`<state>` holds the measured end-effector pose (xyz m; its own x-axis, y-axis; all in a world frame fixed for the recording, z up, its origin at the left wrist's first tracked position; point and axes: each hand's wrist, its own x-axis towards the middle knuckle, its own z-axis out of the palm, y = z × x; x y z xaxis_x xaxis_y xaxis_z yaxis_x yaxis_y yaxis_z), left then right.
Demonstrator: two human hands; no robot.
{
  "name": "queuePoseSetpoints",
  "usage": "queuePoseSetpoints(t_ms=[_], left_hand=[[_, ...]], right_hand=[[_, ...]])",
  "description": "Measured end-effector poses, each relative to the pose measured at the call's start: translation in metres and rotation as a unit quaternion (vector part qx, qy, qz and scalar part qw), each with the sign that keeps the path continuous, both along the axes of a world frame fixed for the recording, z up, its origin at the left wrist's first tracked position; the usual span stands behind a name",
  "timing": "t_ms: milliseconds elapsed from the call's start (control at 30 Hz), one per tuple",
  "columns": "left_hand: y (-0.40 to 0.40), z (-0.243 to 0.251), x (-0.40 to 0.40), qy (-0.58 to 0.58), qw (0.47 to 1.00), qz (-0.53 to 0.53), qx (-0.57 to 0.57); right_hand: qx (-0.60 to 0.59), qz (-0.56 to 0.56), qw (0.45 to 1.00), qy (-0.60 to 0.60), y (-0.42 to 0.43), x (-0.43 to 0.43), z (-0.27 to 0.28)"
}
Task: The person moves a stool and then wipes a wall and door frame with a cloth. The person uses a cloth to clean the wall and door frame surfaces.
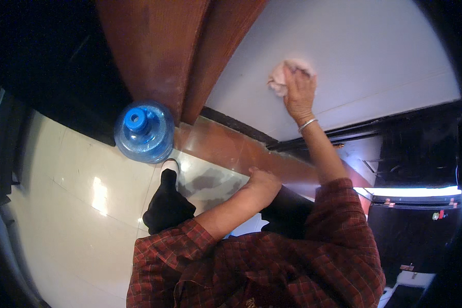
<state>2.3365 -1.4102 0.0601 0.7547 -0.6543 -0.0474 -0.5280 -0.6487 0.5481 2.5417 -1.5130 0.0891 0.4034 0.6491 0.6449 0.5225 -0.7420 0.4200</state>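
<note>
My right hand [301,94], with a silver bangle [307,125] at its wrist, presses a crumpled pale pink cloth [281,79] against a smooth white panel [354,61]. Its fingers spread over the cloth and partly cover it. Lower down, my left hand [265,184] is bent at the wrist by my dark-trousered leg [288,208]. Most of its fingers are hidden, so what they do cannot be seen. A dark strip [238,125] runs along the panel's bottom edge.
A large blue water-cooler bottle [144,134] stands upright on the pale tiled floor [81,200], beside my shoe [171,166] and a brown wooden frame [154,50]. Wet-looking dark patches [204,181] mark the tiles near a reddish-brown floor strip [223,144]. Black cabinetry [412,231] is at right.
</note>
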Motion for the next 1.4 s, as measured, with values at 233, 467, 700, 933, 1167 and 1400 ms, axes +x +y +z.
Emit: queuePoseSetpoints(t_ms=[233,467,700,933,1167,1400], left_hand=[[0.004,0.010,0.002,0.001,1.000,-0.019,0.006],[-0.002,0.014,-0.005,0.004,1.000,-0.006,0.016],[-0.005,0.026,-0.001,0.021,0.997,-0.040,0.059],[0.016,0.047,-0.004,0.048,0.999,-0.013,0.023],[0.008,0.033,-0.004,0.041,0.998,-0.023,0.036],[0.020,0.051,-0.003,0.052,0.998,-0.011,0.028]], right_hand=[[-0.113,0.033,0.985,0.130,0.022,-0.004,-0.041],[-0.124,0.043,0.984,0.124,0.051,-0.012,-0.008],[-0.099,0.065,0.982,0.145,0.059,-0.009,-0.021],[-0.168,0.053,0.956,0.236,0.067,-0.022,-0.080],[-0.007,0.049,0.966,0.255,0.084,-0.029,-0.041],[0.031,0.036,0.966,0.256,0.086,-0.028,-0.057]])
